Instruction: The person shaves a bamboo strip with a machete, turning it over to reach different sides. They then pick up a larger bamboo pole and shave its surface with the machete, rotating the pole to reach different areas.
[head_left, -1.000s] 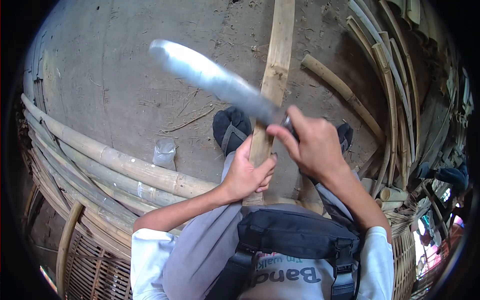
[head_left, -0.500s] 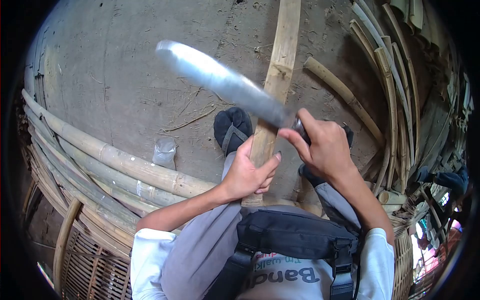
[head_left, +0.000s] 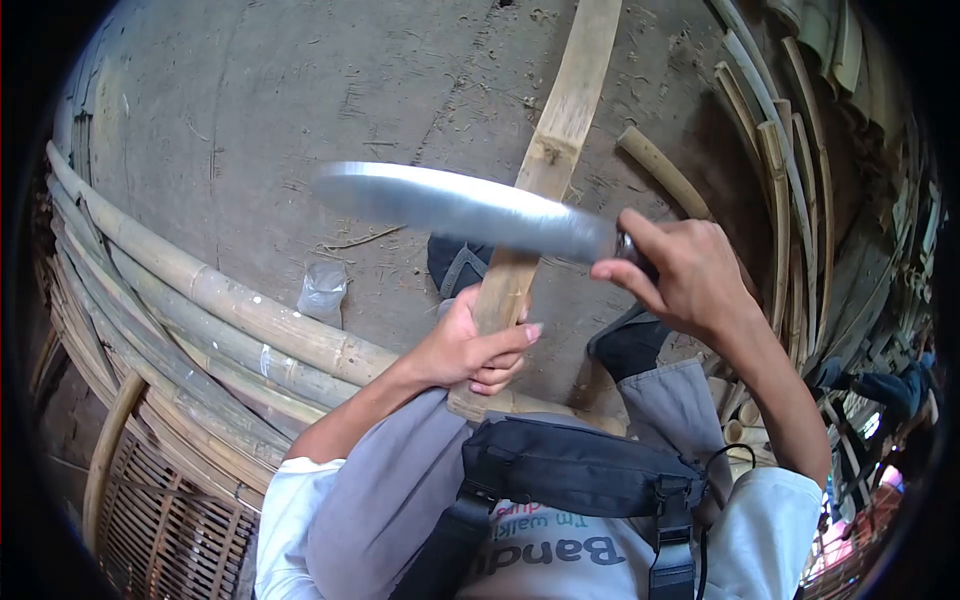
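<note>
Head view: left hand point(head_left: 468, 350) clenched round the lower part of a long, flat, pale tan bamboo strip point(head_left: 575, 105), thumb across its face. Strip slants up and slightly right, upper end running out of frame, lower end near the black fabric waist bag point(head_left: 580, 468). Right hand point(head_left: 695, 275) grasping the dark handle point(head_left: 637, 256) of a broad, silvery metal machete point(head_left: 440, 205), blade pointing left, crossing in front of the strip above the left hand; blade slightly blurred, can't tell if it touches. Black-covered foot with grey sandal strap point(head_left: 457, 268) partly behind blade, left of strip. Crumpled translucent plastic container point(head_left: 322, 291) on grey floor point(head_left: 270, 100), beside the long round bamboo poles point(head_left: 235, 300) stacked at left. Short curved bamboo piece point(head_left: 665, 172) right of strip; curved bamboo lengths point(head_left: 780, 200) farther right. Brown slatted basketwork point(head_left: 170, 520) lower left. Grey trousers point(head_left: 375, 500) either side of the strip's lower end.
</note>
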